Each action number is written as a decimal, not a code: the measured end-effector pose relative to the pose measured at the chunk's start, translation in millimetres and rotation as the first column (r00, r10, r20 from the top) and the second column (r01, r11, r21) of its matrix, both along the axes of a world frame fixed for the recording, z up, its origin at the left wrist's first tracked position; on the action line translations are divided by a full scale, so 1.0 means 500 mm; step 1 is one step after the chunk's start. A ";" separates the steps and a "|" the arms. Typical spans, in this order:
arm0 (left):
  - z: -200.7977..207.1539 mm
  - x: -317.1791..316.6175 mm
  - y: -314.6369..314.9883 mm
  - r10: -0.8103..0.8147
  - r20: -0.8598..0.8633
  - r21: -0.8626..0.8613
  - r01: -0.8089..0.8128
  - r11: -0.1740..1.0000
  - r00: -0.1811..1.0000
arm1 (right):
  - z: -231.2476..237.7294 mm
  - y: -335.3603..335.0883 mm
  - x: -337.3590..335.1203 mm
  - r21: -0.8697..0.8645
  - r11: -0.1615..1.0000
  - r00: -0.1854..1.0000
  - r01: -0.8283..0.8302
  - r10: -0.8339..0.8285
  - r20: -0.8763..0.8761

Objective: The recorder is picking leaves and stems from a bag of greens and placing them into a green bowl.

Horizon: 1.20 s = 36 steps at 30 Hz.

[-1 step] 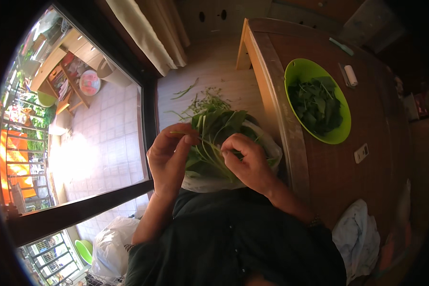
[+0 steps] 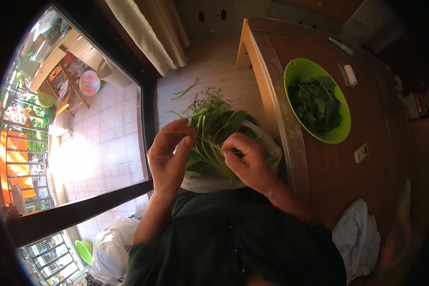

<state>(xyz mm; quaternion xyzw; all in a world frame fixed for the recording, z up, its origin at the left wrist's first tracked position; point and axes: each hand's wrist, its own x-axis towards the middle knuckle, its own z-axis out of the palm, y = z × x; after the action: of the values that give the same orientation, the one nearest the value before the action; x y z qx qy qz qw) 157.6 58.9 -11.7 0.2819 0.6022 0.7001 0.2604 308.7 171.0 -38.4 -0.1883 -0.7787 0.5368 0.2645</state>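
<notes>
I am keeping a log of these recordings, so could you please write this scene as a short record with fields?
Left hand: fingers closed on a thin green stem
Right hand: fingers curled near the same stem; grip unclear
Below hands: leafy greens, on or in a pale plastic bag
Floor: loose green scraps
Table, to the right: bright green bowl holding dark leaves; white cylinder beside it
Upper left: cream curtain
</notes>
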 end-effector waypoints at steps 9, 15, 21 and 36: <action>0.029 0.005 -0.012 -0.146 -0.918 -0.117 0.099 0.988 0.369 | -0.001 -0.004 0.006 -0.114 0.993 0.999 0.000 0.005 0.050; 0.009 -0.026 -0.002 -0.222 -0.940 -0.186 0.158 0.970 0.259 | 0.005 -0.007 0.007 -0.098 0.995 0.999 0.002 0.002 0.040; -0.014 -0.006 0.003 -0.279 -0.830 -0.232 0.156 0.960 0.482 | -0.006 -0.005 0.013 -0.261 0.965 1.000 -0.024 0.023 -0.009; -0.010 0.019 -0.002 -0.385 -0.464 -0.307 0.263 0.915 0.798 | 0.020 -0.003 0.012 -0.210 0.977 0.999 -0.046 0.041 -0.030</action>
<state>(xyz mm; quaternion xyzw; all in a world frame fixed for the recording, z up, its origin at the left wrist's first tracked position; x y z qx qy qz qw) 167.0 57.8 -16.7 0.5265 0.6678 0.4699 0.2366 314.5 169.5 -28.2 -0.1912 -0.7181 0.6242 0.2411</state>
